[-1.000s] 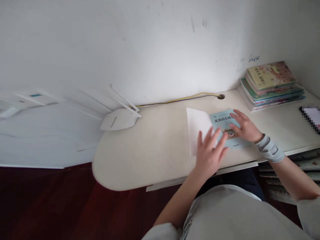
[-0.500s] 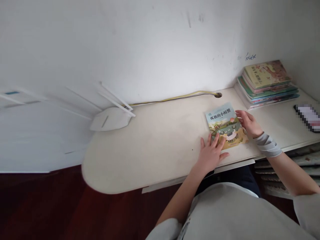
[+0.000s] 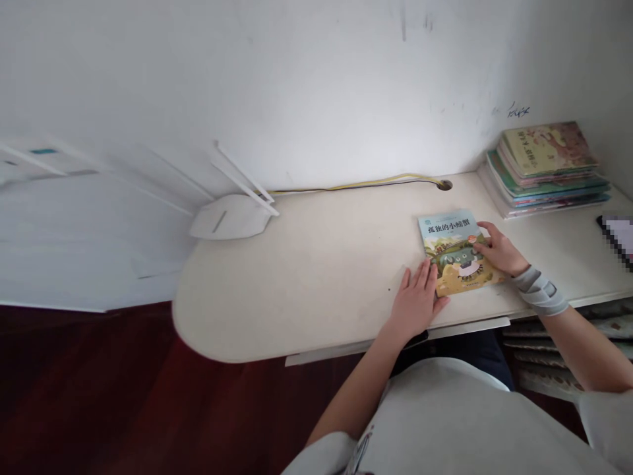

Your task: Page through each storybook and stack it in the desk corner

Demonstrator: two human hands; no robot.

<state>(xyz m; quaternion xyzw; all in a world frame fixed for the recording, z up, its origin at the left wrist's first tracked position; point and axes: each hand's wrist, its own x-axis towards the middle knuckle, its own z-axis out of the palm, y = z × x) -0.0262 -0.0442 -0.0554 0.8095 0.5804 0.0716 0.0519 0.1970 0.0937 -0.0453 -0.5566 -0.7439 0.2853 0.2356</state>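
Observation:
A thin picture book with a pale blue and yellow cover lies closed on the white desk, its title towards the wall. My left hand rests flat on the desk at the book's lower left edge, fingers stretched out. At the book's right edge is my right hand, a grey wrap round its wrist. Its thumb lies on the cover and its fingers are round the edge.
Several stacked books stand at the back right, with a phone near them. A white router with antennas sits at the left end. Yellow and black cables run along the wall into a desk hole.
My left hand has slid off the cover to the book's left edge. My right hand has closed on the right edge, its thumb now on the cover. The view has shifted slightly.

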